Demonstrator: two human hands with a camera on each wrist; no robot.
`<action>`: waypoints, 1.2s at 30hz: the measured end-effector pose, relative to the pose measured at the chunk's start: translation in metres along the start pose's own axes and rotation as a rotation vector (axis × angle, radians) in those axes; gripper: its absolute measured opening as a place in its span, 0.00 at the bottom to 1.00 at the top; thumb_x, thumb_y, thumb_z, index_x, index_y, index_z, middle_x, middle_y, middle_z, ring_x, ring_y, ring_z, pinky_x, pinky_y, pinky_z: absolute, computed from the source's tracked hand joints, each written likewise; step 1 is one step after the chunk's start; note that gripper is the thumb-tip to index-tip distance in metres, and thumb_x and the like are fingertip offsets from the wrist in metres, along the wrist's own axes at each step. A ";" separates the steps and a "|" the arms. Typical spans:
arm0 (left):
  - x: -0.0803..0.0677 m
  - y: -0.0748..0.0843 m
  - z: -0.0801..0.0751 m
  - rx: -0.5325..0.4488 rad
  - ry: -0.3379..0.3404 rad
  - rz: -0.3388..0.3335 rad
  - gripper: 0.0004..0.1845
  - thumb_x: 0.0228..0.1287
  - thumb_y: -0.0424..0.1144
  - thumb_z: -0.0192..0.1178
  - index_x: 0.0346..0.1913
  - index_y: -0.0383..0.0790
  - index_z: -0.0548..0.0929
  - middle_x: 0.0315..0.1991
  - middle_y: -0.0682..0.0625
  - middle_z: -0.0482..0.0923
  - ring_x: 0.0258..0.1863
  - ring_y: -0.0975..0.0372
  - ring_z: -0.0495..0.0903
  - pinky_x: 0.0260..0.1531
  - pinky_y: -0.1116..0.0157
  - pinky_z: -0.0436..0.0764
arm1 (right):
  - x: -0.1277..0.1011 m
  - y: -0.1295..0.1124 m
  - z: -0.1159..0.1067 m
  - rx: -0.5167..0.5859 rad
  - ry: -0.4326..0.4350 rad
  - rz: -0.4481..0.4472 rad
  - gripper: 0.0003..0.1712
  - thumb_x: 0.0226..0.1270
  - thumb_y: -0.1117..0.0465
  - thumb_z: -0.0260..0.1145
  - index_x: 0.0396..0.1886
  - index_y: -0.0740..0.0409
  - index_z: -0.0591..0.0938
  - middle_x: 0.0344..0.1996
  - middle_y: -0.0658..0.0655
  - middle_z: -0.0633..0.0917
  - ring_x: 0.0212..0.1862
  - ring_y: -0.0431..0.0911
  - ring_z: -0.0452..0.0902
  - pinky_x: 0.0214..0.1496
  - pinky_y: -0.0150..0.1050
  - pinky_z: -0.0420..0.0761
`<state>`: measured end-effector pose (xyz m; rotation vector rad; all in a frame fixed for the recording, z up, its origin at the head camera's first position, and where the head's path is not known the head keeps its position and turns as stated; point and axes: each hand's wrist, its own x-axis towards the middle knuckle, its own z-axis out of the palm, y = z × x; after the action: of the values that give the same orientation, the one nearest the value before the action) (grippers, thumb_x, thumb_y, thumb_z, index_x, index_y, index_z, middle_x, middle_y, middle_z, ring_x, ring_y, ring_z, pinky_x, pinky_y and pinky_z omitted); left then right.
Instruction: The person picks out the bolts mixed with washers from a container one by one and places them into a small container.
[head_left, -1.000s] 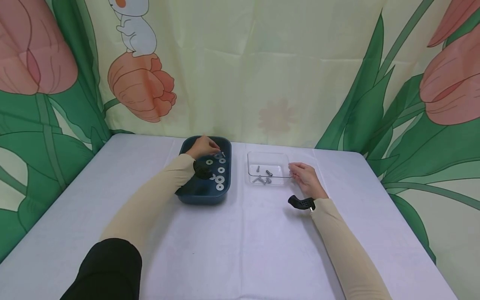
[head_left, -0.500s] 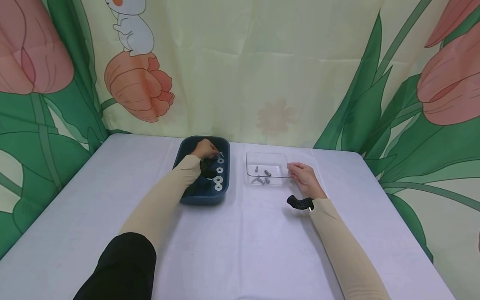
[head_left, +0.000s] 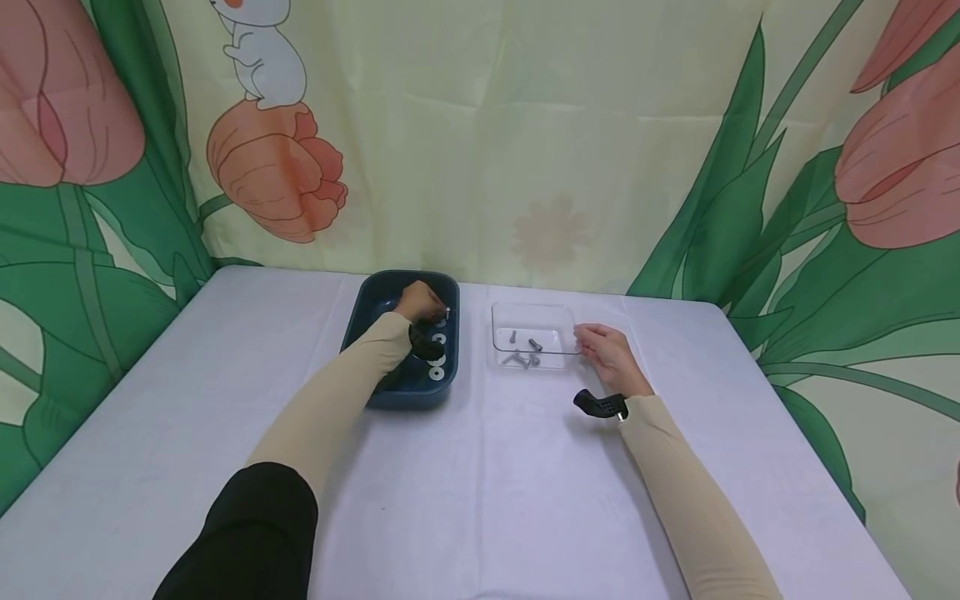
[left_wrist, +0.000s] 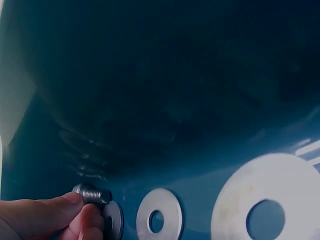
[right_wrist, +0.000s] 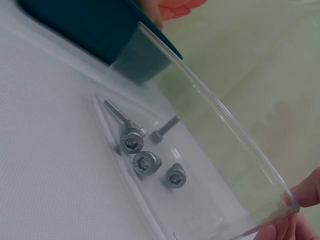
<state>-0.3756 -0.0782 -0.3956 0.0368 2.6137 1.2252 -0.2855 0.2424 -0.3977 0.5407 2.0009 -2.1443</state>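
Inside the dark blue tray [head_left: 405, 398], at its far right, my left hand [head_left: 422, 303] pinches a small socket head screw [left_wrist: 92, 194] between thumb and finger. Right below those fingertips in the left wrist view stands a washer [left_wrist: 114, 220], partly hidden by them. Two larger flat washers [left_wrist: 160, 216] show further right there. My right hand [head_left: 609, 357] pinches the near right corner of a clear plastic box [head_left: 498, 329]. Several socket head screws [right_wrist: 145, 163] lie on the floor of that box, some heads facing the right wrist camera.
Both containers stand side by side toward the back of a white cloth-covered table [head_left: 450, 508]. Behind them hangs a pale curtain [head_left: 450, 150] printed with tulips. A black wrist camera [head_left: 600, 405] sits on the right wrist.
My left hand, with the screw, has moved right and slightly nearer in the tray, covering some washers from the head view. My right hand keeps its hold on the box.
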 end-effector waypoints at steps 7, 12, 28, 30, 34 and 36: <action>0.003 0.001 0.004 -0.012 -0.018 -0.060 0.11 0.58 0.30 0.61 0.43 0.28 0.84 0.42 0.36 0.84 0.40 0.53 0.85 0.43 0.62 0.82 | -0.002 -0.003 0.000 0.007 0.005 0.017 0.10 0.66 0.64 0.60 0.46 0.57 0.74 0.30 0.44 0.78 0.32 0.35 0.72 0.37 0.24 0.77; 0.025 -0.016 0.011 -0.091 -0.035 -0.049 0.09 0.54 0.30 0.65 0.39 0.30 0.86 0.38 0.38 0.85 0.38 0.53 0.85 0.43 0.60 0.82 | -0.004 -0.003 0.001 -0.012 0.009 0.014 0.12 0.66 0.63 0.59 0.49 0.58 0.73 0.32 0.45 0.77 0.33 0.35 0.72 0.38 0.23 0.76; -0.017 0.002 0.010 -0.268 -0.025 -0.041 0.13 0.61 0.27 0.58 0.48 0.25 0.81 0.50 0.33 0.80 0.49 0.48 0.81 0.51 0.61 0.80 | -0.010 -0.007 0.003 -0.027 0.017 0.015 0.11 0.67 0.63 0.59 0.47 0.57 0.74 0.35 0.47 0.77 0.34 0.36 0.71 0.37 0.23 0.76; -0.019 0.003 0.010 -0.286 -0.020 -0.042 0.13 0.60 0.27 0.59 0.48 0.25 0.81 0.50 0.33 0.80 0.50 0.48 0.81 0.51 0.60 0.80 | -0.010 -0.006 0.003 -0.030 0.015 0.011 0.10 0.67 0.63 0.59 0.47 0.57 0.74 0.34 0.46 0.77 0.34 0.36 0.71 0.37 0.23 0.76; -0.025 0.006 0.007 -0.283 -0.011 -0.026 0.14 0.61 0.28 0.59 0.49 0.26 0.81 0.50 0.34 0.80 0.50 0.48 0.81 0.53 0.60 0.80 | -0.008 -0.005 0.002 -0.022 0.006 0.006 0.09 0.67 0.64 0.59 0.46 0.57 0.74 0.32 0.45 0.77 0.33 0.35 0.71 0.36 0.22 0.76; -0.029 0.009 0.004 -0.270 -0.002 -0.014 0.14 0.62 0.31 0.59 0.49 0.28 0.81 0.50 0.35 0.80 0.50 0.49 0.81 0.54 0.60 0.79 | -0.008 -0.005 0.002 -0.019 0.004 0.004 0.09 0.67 0.64 0.58 0.46 0.57 0.74 0.32 0.45 0.77 0.33 0.35 0.72 0.36 0.22 0.76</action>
<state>-0.3474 -0.0735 -0.3853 -0.0305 2.4191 1.5587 -0.2803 0.2399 -0.3901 0.5456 2.0181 -2.1217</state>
